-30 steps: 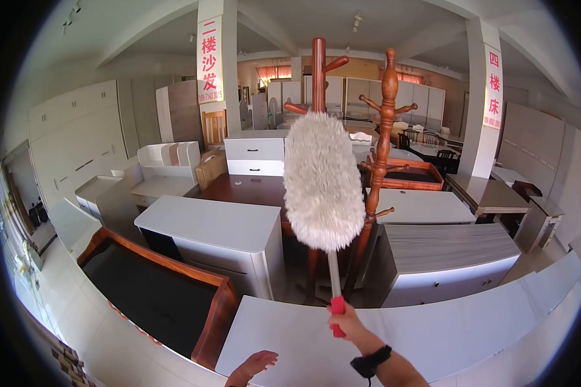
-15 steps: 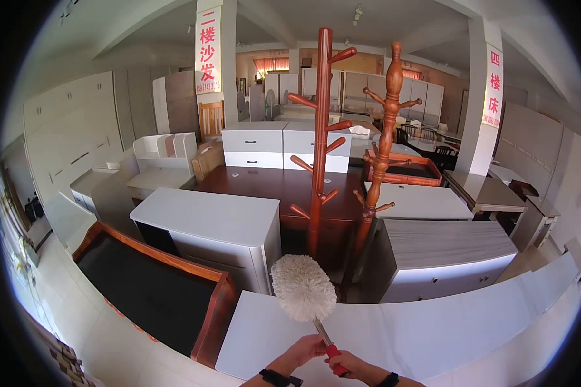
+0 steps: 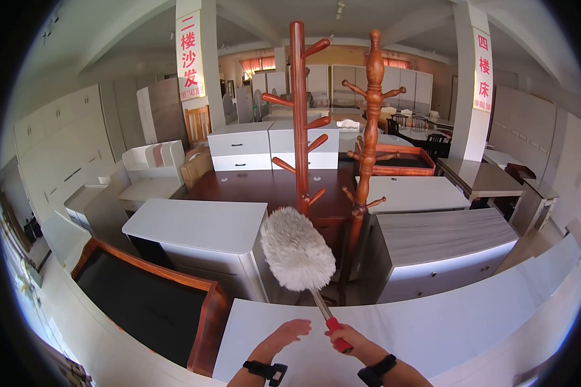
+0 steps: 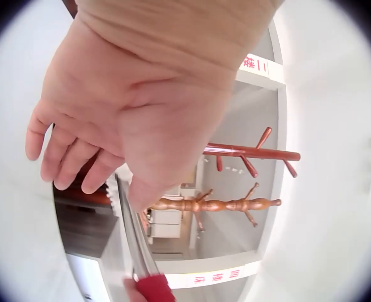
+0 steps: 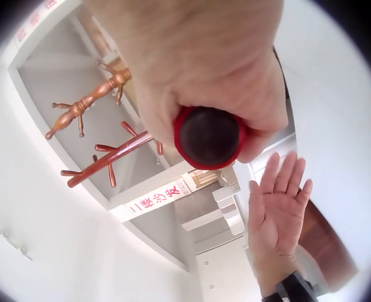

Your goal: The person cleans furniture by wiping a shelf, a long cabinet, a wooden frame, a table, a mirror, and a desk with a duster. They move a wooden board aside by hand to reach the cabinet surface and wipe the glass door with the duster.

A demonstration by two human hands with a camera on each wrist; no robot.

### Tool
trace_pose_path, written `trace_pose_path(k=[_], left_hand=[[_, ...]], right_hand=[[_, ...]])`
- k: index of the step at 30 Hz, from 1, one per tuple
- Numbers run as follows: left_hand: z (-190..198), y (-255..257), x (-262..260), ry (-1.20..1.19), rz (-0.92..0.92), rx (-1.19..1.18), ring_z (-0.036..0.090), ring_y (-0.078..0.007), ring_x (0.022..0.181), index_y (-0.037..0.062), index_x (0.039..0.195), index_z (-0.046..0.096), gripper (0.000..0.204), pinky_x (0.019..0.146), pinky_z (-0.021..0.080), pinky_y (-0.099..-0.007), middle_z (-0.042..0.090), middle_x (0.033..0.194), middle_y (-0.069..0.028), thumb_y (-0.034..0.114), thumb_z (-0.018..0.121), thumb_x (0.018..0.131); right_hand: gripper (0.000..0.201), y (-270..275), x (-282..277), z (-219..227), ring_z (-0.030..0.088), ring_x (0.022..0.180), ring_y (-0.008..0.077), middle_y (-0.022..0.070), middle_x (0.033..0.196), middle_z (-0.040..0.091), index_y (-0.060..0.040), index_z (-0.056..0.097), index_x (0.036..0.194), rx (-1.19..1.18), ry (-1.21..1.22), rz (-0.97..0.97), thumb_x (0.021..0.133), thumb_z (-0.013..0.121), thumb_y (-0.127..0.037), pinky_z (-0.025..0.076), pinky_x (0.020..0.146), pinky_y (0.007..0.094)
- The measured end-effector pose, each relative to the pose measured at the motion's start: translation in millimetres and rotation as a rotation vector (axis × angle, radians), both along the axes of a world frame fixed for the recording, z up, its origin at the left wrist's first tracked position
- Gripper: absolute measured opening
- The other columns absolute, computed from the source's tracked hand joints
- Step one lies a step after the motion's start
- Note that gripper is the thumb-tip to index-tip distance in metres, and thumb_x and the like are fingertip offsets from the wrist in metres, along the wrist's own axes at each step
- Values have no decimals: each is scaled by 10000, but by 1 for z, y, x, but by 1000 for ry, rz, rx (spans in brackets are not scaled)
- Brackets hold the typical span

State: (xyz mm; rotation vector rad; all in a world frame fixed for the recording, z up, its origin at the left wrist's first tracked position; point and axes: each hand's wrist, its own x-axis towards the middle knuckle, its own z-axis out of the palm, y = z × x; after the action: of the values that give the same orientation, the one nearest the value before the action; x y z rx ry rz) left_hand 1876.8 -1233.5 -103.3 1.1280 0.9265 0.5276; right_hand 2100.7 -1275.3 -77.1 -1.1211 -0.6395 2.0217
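Observation:
A fluffy pale duster on a metal rod tilts up and left, its head in front of the foot of the red coat stand. My right hand grips the red handle; in the right wrist view that hand is curled round it, the dark handle end facing the camera. My left hand is beside the rod with fingers extended, holding nothing. The left wrist view shows its palm near the metal rod.
A turned wooden coat stand rises right of the red one. A long white surface lies in front, a grey-topped cabinet at right, a white cabinet at left, and a wood-framed black-topped table at front left.
The duster came down from high in front of the stands, then rose slightly. My left hand, near the rod half a second ago, is now apart from it. The head view has shifted slightly.

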Motion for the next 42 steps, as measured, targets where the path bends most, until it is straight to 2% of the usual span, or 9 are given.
trace_pose_path(k=[4,8,10,11,14,17,20,34,42], left_hand=[[-98,-1,-37,660,-97,352,464,-259,1113,71,1256,436,644,923,359,-440,487,1218,-125,510,537,794],[-97,-45,-37,1185,-120,272,208,-412,1278,107,1322,351,835,927,264,-625,169,1414,-226,620,567,700],[-128,-50,-41,1160,-188,207,55,-450,1294,134,1361,269,893,907,222,-675,15,1431,-227,633,571,685],[-138,-52,-43,1148,-222,171,-22,-469,1302,148,1381,228,925,897,201,-700,-62,1439,-227,640,573,678],[-131,-71,-34,1220,-192,230,-59,-440,1317,164,1405,135,1001,921,184,-686,-50,1447,-214,656,581,656],[-94,-91,-20,1347,-114,431,159,-424,1297,97,1389,205,985,969,294,-542,131,1444,-190,546,675,649],[-121,-76,-31,1248,-209,277,-61,-442,1315,170,1410,92,1051,912,178,-695,-67,1450,-202,671,589,632],[-130,-73,-37,1253,-261,318,-42,-465,1306,150,1410,93,1096,901,193,-696,-52,1448,-209,686,602,601],[-122,-73,-35,1296,-276,316,-47,-452,1313,161,1410,82,1100,912,196,-695,-64,1454,-185,644,641,595]], right_hand=[[408,-45,40,-12,521,579,136,81,911,522,9,453,1043,-139,-133,92,652,566,-5,438,469,247],[305,-87,53,10,451,443,106,37,595,496,-36,496,942,-54,-136,84,644,552,-2,407,403,236],[239,-90,52,30,447,419,109,36,592,487,-35,495,901,48,-260,31,671,551,-3,395,367,240],[417,-81,59,11,523,593,139,73,907,517,9,449,1056,92,-412,66,656,565,1,441,474,259],[436,-45,58,20,526,605,142,69,910,515,1,449,1075,197,-362,-40,656,567,8,442,481,267],[380,-4,53,16,489,544,137,59,765,509,-9,464,1016,222,-311,-132,653,574,18,420,473,265],[436,4,53,4,479,543,134,80,850,520,-6,431,1062,142,-170,-166,649,565,25,417,467,268],[564,-110,92,13,510,588,135,92,987,516,3,363,1191,-50,-221,-234,663,556,-34,433,477,260],[371,-5,113,-46,503,532,133,92,885,534,-1,454,974,17,-71,-318,618,559,10,434,462,253]])
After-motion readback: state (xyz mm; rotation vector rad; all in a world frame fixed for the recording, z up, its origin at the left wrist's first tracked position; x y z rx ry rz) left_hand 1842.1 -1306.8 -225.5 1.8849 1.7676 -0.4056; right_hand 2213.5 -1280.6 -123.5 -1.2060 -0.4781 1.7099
